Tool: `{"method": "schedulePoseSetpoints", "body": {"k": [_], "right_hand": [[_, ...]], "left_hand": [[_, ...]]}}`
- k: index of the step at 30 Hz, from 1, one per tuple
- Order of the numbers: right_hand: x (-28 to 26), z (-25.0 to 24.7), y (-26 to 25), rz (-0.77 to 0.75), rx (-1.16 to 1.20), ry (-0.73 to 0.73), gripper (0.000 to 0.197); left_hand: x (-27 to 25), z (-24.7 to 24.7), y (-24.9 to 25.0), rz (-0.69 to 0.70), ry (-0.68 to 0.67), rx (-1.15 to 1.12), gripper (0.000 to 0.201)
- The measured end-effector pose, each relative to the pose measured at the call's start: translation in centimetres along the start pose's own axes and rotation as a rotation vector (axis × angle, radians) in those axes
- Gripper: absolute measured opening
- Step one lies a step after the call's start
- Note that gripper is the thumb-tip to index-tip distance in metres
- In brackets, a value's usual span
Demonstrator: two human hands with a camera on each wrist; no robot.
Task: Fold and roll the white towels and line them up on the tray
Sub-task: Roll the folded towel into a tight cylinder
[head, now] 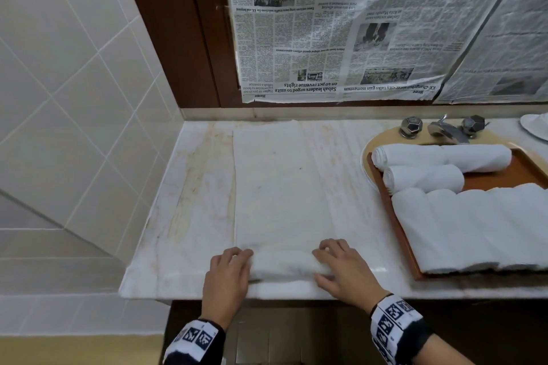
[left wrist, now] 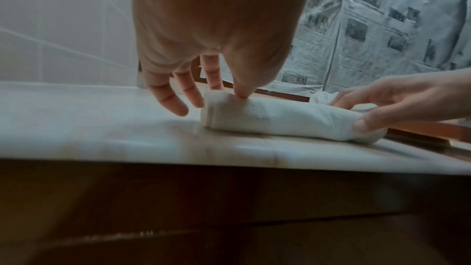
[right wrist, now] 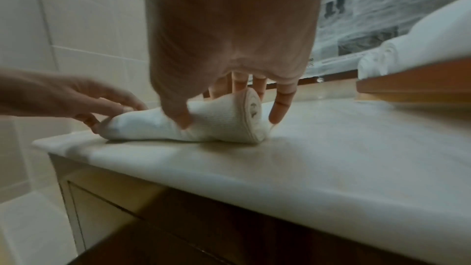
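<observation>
A white towel (head: 275, 187), folded into a long strip, lies on the marble counter from the back wall to the front edge. Its near end is wound into a roll (head: 284, 265) (left wrist: 280, 118) (right wrist: 216, 126). My left hand (head: 237, 261) (left wrist: 216, 86) grips the roll's left end, thumb on top and fingers behind. My right hand (head: 335, 264) (right wrist: 224, 104) grips the right end, thumb on the near side and fingers over the far side. To the right, the brown tray (head: 504, 178) holds two rolled towels (head: 441, 157) (head: 424, 178) and a stack of folded towels (head: 480, 225).
The tray sits over a sink with a chrome tap (head: 444, 130). Newspaper (head: 355, 24) covers the wall behind. A tiled wall (head: 74, 83) closes the counter's left side. The counter's front edge (head: 267, 290) is just below the roll. A white dish (head: 536, 127) is at far right.
</observation>
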State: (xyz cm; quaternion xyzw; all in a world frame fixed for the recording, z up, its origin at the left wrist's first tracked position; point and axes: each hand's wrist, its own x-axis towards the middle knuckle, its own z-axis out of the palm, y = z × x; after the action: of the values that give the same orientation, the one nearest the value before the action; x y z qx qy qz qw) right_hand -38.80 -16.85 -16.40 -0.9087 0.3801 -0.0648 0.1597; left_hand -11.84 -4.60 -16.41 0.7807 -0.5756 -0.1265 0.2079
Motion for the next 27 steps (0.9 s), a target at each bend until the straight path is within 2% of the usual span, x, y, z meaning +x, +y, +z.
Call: {"method": "schedulePoseSetpoints", "body": {"k": [4,10,12,16,19,21,24,27], "right_hand": [[1.5,-0.7,0.5,0.096,0.233,-0.088,0.034],[2.5,-1.3,1.0,0.210,0.394,-0.118,0.018],[2.3,-1.3,1.2,0.232,0.413,-0.085,0.013],[1.7,-1.1,0.5,0.216,0.452,0.006,0.020],[1.5,-0.6,-0.4,0.172,0.337,0.072,0.019],[1.4,-0.1,-1.2,0.184,0.224,0.065,0.021],[1.0,0.0,-2.4,0.160,0.144,0.051,0.027],[-0.3,0.0,-3.1,0.088,0.070,-0.023,0.050]], "left_hand": [[-0.7,0.3,-0.1,0.016,-0.088,0.054,0.057],[1.0,-0.7,-1.5,0.050,-0.218,0.130,0.069],[1.6,-1.4,-1.5,0.046,-0.279,0.138,0.064],[2.5,-2.3,-1.6,0.039,-0.339,0.080,0.049],[3.0,-2.9,-2.0,-0.004,-0.401,0.002,0.052],[3.3,-3.2,-2.2,-0.044,-0.433,-0.049,0.054],[3.3,-3.4,-2.8,-0.099,-0.416,-0.126,0.042],[2.8,-3.5,-3.4,-0.141,-0.367,-0.228,0.037]]}}
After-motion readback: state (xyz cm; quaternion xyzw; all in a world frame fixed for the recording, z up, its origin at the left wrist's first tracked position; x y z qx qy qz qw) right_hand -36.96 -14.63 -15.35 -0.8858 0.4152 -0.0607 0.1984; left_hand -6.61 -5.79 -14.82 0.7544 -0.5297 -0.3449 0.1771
